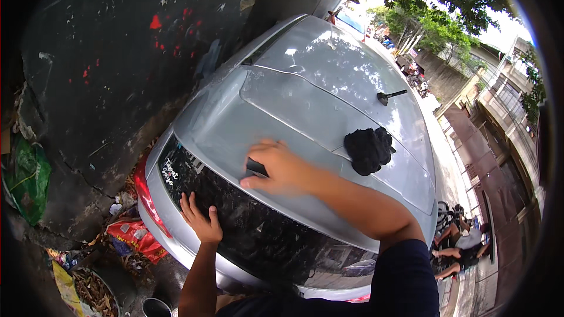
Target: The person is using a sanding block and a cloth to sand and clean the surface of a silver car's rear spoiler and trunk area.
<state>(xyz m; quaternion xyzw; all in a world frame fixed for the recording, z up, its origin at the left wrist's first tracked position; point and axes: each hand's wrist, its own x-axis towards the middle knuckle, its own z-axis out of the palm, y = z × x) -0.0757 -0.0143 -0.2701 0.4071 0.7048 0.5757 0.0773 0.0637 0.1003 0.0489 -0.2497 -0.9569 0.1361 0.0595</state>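
A silver car (pixel 282 97) stands before me, its roof and rear facing me. My right hand (pixel 276 167) is closed around a small dark block (pixel 257 168) on the rear edge of the roof. The hand is a little blurred, and the block's underside is hidden. My left hand (pixel 202 220) lies flat with spread fingers on the dark rear window (pixel 264 232). A bunched black cloth (pixel 369 151) rests on the roof, right of my right hand. Farther up the roof stands a short black antenna (pixel 390 96).
A dark, paint-spotted wall (pixel 129 41) runs close along the car's left side. Low on the left lie a red bag (pixel 138 238), a green sack (pixel 28 176), a tub of dry leaves (pixel 94 293) and a bucket (pixel 156 306). People (pixel 467 246) sit by the street at right.
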